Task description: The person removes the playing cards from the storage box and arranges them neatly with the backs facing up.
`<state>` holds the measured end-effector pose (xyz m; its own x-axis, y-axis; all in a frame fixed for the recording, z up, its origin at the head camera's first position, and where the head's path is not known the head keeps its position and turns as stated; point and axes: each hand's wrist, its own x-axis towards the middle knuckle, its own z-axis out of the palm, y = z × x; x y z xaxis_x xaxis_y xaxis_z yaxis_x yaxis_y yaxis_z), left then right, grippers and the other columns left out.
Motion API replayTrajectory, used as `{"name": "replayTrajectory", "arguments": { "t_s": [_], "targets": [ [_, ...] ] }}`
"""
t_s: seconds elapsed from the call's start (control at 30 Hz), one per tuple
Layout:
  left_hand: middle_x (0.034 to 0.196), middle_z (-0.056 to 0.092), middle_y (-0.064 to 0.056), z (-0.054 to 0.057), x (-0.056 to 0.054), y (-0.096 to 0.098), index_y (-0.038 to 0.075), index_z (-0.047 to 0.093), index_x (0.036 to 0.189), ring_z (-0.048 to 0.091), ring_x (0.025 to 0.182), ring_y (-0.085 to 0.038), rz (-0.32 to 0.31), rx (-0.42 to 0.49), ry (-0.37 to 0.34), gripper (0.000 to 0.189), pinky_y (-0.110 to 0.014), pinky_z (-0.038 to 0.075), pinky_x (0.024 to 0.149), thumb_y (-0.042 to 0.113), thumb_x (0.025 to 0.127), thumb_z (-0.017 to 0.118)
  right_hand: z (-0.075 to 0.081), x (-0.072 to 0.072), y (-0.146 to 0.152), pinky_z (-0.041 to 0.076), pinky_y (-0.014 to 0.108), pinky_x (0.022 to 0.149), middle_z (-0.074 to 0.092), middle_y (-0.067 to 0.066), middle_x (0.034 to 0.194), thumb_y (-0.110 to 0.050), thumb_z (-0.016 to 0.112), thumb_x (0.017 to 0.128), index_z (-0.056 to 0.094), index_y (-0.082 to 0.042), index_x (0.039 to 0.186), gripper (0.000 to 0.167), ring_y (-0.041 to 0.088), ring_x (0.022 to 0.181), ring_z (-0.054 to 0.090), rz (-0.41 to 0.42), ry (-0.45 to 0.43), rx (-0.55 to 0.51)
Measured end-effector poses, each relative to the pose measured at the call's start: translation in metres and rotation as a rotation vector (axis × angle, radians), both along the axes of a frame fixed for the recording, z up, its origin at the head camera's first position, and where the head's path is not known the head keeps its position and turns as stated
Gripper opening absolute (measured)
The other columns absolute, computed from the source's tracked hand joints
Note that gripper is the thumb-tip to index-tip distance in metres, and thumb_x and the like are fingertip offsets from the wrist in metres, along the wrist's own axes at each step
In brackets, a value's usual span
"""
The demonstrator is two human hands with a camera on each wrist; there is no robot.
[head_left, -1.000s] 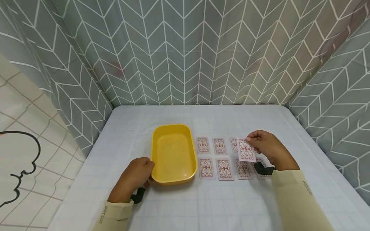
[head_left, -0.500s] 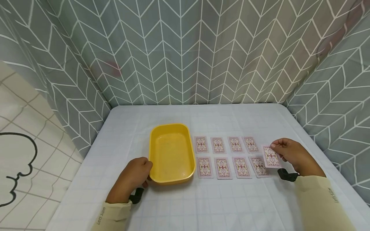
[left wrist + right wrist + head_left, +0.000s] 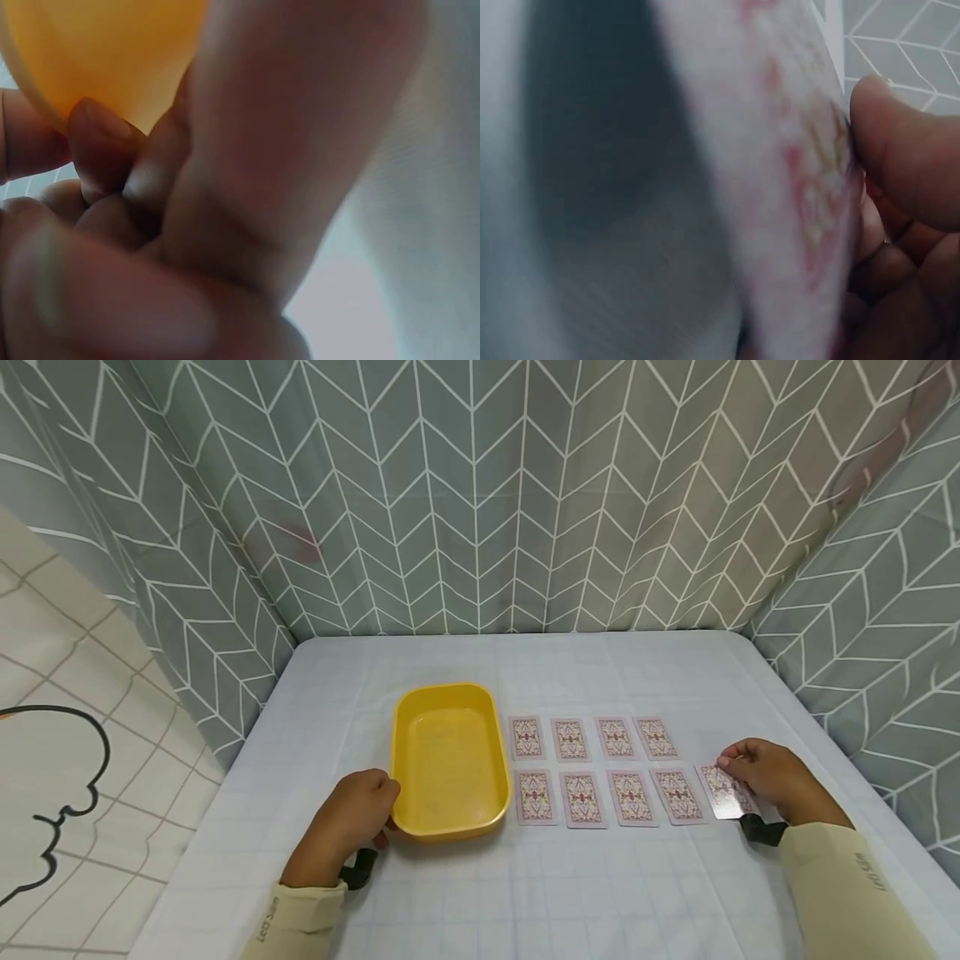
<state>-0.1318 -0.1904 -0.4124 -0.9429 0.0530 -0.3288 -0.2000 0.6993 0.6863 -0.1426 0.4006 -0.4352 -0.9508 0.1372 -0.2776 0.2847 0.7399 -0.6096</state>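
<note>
My left hand [image 3: 358, 808] grips the near-left rim of a yellow tray [image 3: 450, 831], fingers curled at its edge. In the left wrist view the thumb and fingertips pinch the tray's wall [image 3: 112, 45]. On the right, my right hand [image 3: 768, 777] pinches a playing card [image 3: 726, 793] by its upper right part. This card is back side up, with glare across its face, low over the cloth at the right end of the near row. The right wrist view shows the card [image 3: 780, 165] edge-on and blurred, the thumb [image 3: 900, 150] pressing on it.
Several face-down playing cards lie in two rows right of the tray, a far row [image 3: 570, 740] and a near row [image 3: 583, 799]. A white cloth [image 3: 480, 902] covers the table. Patterned grey curtains [image 3: 495, 510] hang behind and at both sides.
My right hand has carried its card rightward from above the rows, then lowered it beside the near row's right end. The left hand keeps hold of the tray.
</note>
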Motion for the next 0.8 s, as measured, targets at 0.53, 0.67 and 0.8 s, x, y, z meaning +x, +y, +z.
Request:
{"name": "replayTrajectory", "arguments": {
  "t_s": [0.53, 0.67, 0.8],
  "targets": [
    [0.083, 0.067, -0.007, 0.003, -0.003, -0.005, 0.005, 0.068, 0.099, 0.065, 0.062, -0.025, 0.009, -0.032, 0.006, 0.035, -0.037, 0.052, 0.061, 0.027, 0.108, 0.042, -0.001, -0.002, -0.008, 0.044, 0.039, 0.074, 0.065, 0.024, 0.11, -0.033, 0.071, 0.101, 0.061, 0.003, 0.113, 0.039, 0.037, 0.098, 0.056, -0.029, 0.01, 0.146],
    [0.085, 0.066, -0.008, 0.005, -0.003, -0.005, 0.005, 0.067, 0.1, 0.065, 0.063, -0.025, 0.017, -0.044, -0.002, 0.034, -0.037, 0.052, 0.061, 0.028, 0.107, 0.044, 0.002, -0.001, -0.013, 0.044, 0.04, 0.075, 0.064, 0.026, 0.112, -0.033, 0.069, 0.102, 0.062, 0.004, 0.114, 0.039, 0.038, 0.099, 0.056, -0.03, 0.019, 0.143],
    [0.085, 0.064, -0.008, 0.007, -0.001, -0.006, 0.006, 0.065, 0.099, 0.064, 0.064, -0.024, 0.017, -0.088, 0.004, 0.034, -0.036, 0.05, 0.06, 0.033, 0.109, 0.047, 0.01, 0.0, -0.025, 0.046, 0.042, 0.075, 0.063, 0.026, 0.113, -0.036, 0.066, 0.105, 0.06, 0.003, 0.118, 0.042, 0.039, 0.099, 0.055, -0.028, 0.015, 0.152]
  ]
}}
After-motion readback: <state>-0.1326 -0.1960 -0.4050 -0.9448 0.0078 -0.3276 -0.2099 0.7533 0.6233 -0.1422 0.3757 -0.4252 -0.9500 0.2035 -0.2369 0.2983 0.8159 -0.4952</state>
